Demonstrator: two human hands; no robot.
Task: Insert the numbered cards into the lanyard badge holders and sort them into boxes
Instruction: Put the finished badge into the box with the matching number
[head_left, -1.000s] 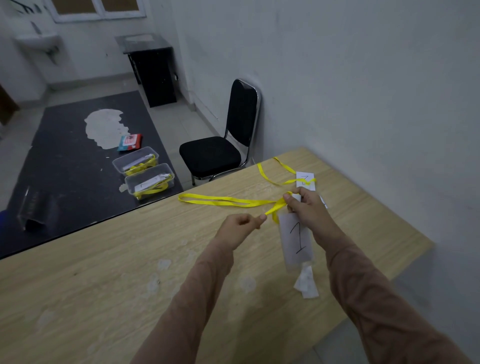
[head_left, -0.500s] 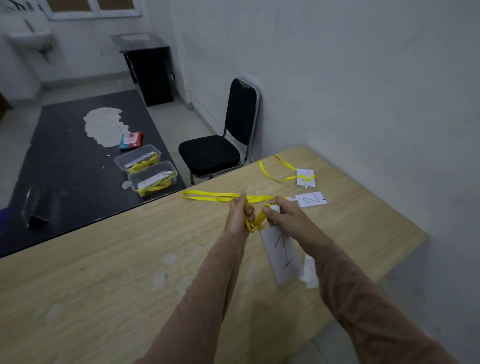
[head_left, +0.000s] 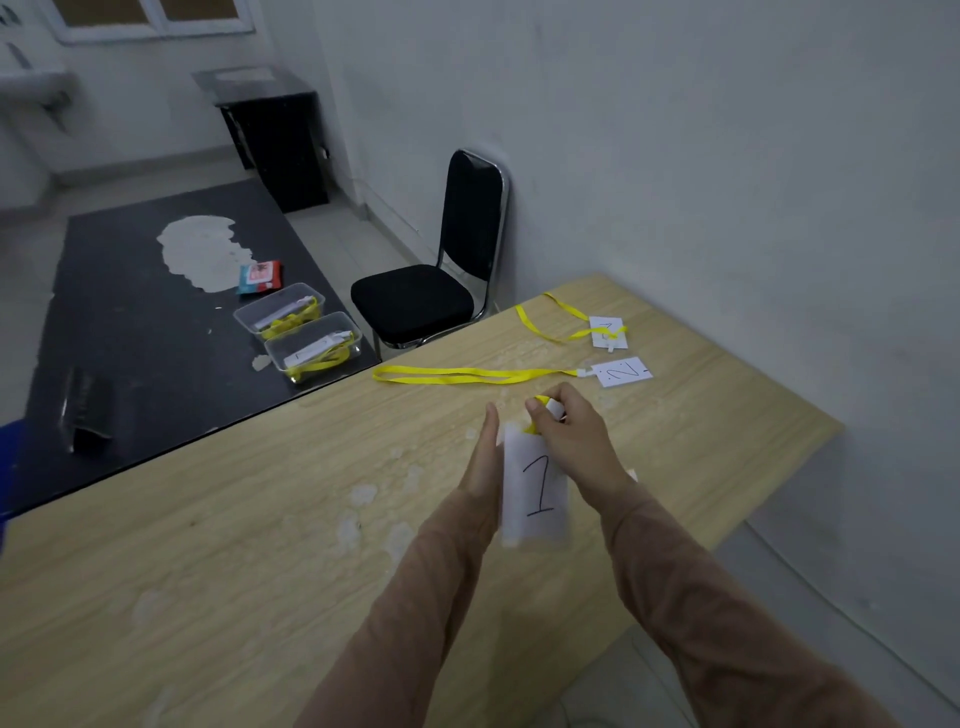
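Clear plastic badge holder w/ white card marked 1 (head_left: 537, 493) is held over the light wooden bench (head_left: 260, 519), inboard of its right edge; looks light, floppy, slick, so prob best taken at the top by the strap, not the film. Right hand (head_left: 569, 434) grip clamped on bunched yellow ribbon lanyard (head_left: 541, 401) there; left hand (head_left: 483, 462) grip apart, fingers straight along holder's left side. Strap mostly hidden in fist; holder's bottom blurred, can't tell if card fully seated

- open table (head_left: 218, 545) spreads left of the left hand (head_left: 483, 467).
- ahead, a yellow lanyard (head_left: 467, 373) lies flat across the path, its card (head_left: 623, 372) at the right end.
- a second badge (head_left: 608, 332) lies beyond, near the wall (head_left: 727, 208).
- a black chair (head_left: 415, 301) stands just past the far edge.
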